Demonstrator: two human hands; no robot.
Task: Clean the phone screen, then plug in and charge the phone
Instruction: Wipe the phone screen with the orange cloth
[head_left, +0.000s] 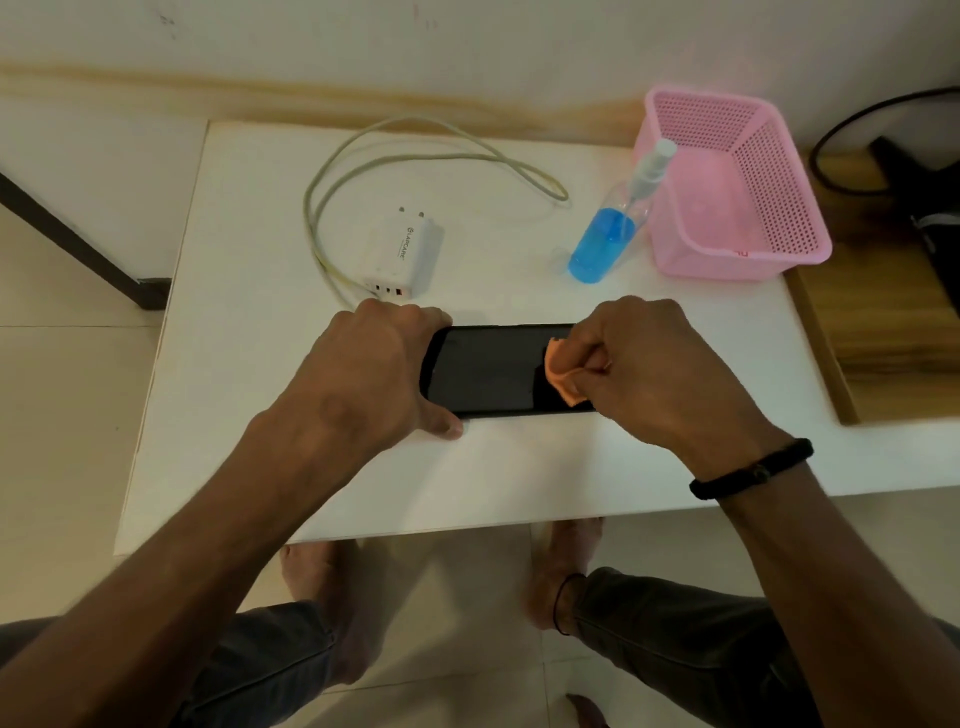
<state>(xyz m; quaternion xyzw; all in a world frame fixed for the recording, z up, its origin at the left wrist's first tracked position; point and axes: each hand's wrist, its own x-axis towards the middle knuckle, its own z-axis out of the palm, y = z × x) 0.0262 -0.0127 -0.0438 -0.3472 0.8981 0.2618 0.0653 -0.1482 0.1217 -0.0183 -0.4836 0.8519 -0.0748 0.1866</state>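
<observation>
Head view shows us the phone lying flat and sideways on the white table, dark screen up, at the middle of the tabletop toward the near edge. We hold its left end with our left hand: the fingers curl over the far edge and the thumb presses along the near edge, so the hand grips the phone. Our right hand sits over the phone's right end with its fingers curled, pinching a small orange cloth that lies against the screen. A black band circles the right wrist.

Farther back, just beyond the left hand, we see the white charger lying on its side, prongs pointing away from us. A pale cable runs from beside it in loose loops across the far part of the table, and its free end lies to the right, near the spray bottle. That bottle holds blue liquid and appears to tilt against the near-left wall of the pink basket, which stands at the far right corner of the table. To the right of the table a wooden surface shows, with dark objects on it that we cannot identify.
</observation>
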